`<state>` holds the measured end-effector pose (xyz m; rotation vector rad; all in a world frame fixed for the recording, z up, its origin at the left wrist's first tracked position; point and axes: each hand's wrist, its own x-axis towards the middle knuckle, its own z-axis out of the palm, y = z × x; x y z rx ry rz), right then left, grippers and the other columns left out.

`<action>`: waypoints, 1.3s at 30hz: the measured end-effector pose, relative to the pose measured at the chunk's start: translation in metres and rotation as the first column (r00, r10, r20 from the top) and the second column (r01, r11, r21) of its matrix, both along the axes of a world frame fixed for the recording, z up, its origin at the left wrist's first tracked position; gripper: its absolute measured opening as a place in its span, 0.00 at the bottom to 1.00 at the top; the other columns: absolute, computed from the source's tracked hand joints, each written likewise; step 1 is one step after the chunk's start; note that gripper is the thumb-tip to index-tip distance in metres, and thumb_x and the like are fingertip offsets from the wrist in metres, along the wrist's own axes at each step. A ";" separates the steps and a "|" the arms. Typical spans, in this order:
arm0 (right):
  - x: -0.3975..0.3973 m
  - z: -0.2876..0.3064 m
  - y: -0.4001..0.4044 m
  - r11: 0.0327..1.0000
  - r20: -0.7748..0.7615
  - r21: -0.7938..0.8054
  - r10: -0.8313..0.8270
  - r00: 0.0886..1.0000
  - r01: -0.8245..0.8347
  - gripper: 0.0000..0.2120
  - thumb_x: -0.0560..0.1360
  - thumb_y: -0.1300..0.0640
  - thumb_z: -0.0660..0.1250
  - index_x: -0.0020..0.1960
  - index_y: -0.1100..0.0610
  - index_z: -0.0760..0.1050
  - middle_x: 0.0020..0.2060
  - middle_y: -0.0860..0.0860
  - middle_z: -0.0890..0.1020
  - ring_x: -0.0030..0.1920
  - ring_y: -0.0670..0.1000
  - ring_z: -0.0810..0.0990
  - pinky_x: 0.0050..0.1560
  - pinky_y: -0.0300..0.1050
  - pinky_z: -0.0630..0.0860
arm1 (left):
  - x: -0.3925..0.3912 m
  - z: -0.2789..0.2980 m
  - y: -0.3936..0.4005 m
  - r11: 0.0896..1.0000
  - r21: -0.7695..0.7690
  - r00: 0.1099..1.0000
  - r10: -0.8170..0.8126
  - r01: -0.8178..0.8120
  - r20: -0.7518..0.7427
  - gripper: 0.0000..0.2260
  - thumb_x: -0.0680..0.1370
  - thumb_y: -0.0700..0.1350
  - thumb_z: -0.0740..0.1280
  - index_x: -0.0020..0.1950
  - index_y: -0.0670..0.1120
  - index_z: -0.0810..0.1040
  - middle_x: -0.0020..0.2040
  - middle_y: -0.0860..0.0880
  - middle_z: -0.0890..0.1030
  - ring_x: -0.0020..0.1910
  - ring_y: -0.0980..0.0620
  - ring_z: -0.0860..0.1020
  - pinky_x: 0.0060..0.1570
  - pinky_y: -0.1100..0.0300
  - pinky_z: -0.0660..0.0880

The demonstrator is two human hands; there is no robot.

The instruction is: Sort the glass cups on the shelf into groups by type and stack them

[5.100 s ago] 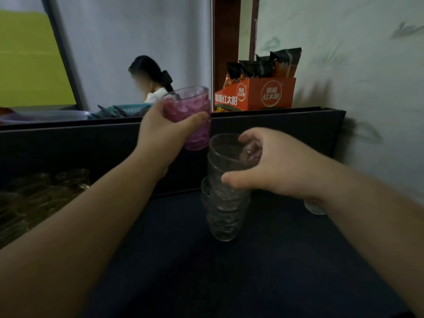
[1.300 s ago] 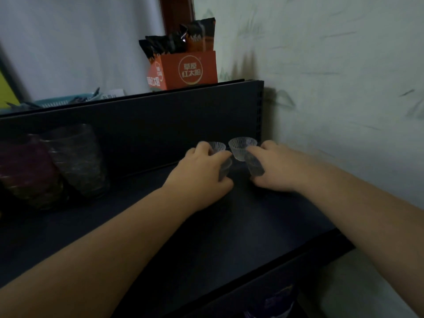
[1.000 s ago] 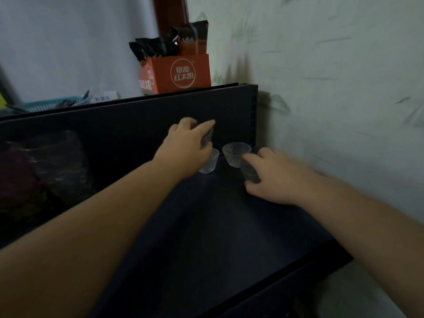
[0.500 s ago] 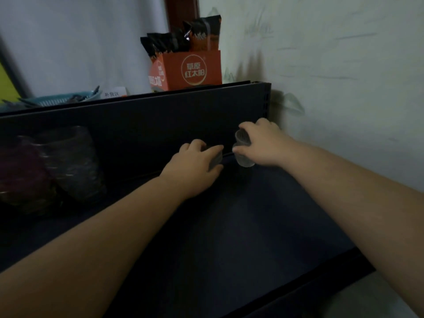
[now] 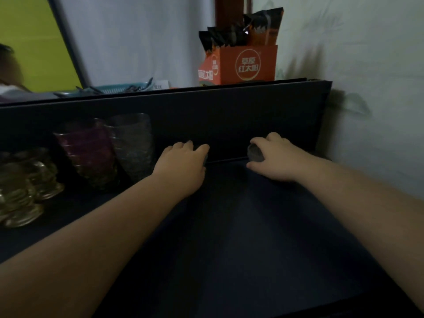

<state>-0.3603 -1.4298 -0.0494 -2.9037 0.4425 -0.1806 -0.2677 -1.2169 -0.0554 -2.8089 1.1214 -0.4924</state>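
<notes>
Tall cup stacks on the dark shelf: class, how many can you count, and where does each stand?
2. The purple stack stands left of the left hand; the clear grey stack stands between them. Squat amber glasses sit further left; others may be hidden.

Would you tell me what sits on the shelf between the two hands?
Nothing: in the head view, only bare dark shelf lies between the left hand and right hand.

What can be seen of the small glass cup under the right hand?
The small glass cup shows only as a greyish, translucent rim and upper wall; dim light hides any pattern. It seems upright at the back of the dark shelf, near the rear panel. The right hand wraps it from the right, fingers curled over the top, thumb low in front. Whether it rests on the shelf cannot be told.
</notes>
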 end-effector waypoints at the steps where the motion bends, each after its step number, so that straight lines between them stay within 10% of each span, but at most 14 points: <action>1: 0.004 0.000 0.008 1.000 -0.001 0.001 0.024 1.000 -0.024 0.37 0.75 0.38 0.66 0.78 0.47 0.57 0.71 0.56 0.64 0.68 0.60 0.68 0.64 0.55 0.72 | 0.003 -0.001 0.003 1.000 -0.001 1.000 0.015 -0.015 -0.004 0.26 0.80 0.53 0.61 0.76 0.52 0.58 0.74 0.41 0.65 0.70 0.41 0.66 0.66 0.46 0.66; 14: 0.023 0.016 0.050 0.991 -0.006 0.086 0.107 0.994 -0.106 0.38 0.73 0.39 0.71 0.78 0.45 0.60 0.68 0.53 0.66 0.63 0.54 0.73 0.61 0.49 0.74 | -0.002 0.006 0.021 0.994 -0.109 0.994 -0.019 0.007 -0.111 0.34 0.77 0.52 0.66 0.79 0.51 0.54 0.77 0.43 0.59 0.75 0.44 0.59 0.71 0.49 0.59; 25: 0.050 0.042 0.101 0.962 0.421 0.097 0.192 0.887 -0.254 0.37 0.72 0.37 0.71 0.75 0.51 0.66 0.64 0.52 0.70 0.59 0.50 0.74 0.56 0.43 0.70 | -0.061 0.017 0.117 0.935 -0.347 0.995 -0.088 0.067 -0.045 0.31 0.78 0.57 0.64 0.78 0.57 0.56 0.76 0.55 0.62 0.74 0.55 0.57 0.66 0.65 0.51; 39: 0.078 0.016 0.138 0.984 0.192 0.082 0.137 0.972 -0.155 0.42 0.71 0.36 0.72 0.77 0.54 0.62 0.69 0.56 0.68 0.66 0.57 0.72 0.64 0.54 0.73 | -0.047 0.003 0.148 0.878 -0.466 0.994 0.110 -0.109 -0.025 0.31 0.76 0.57 0.65 0.77 0.55 0.59 0.71 0.53 0.69 0.70 0.54 0.65 0.64 0.59 0.62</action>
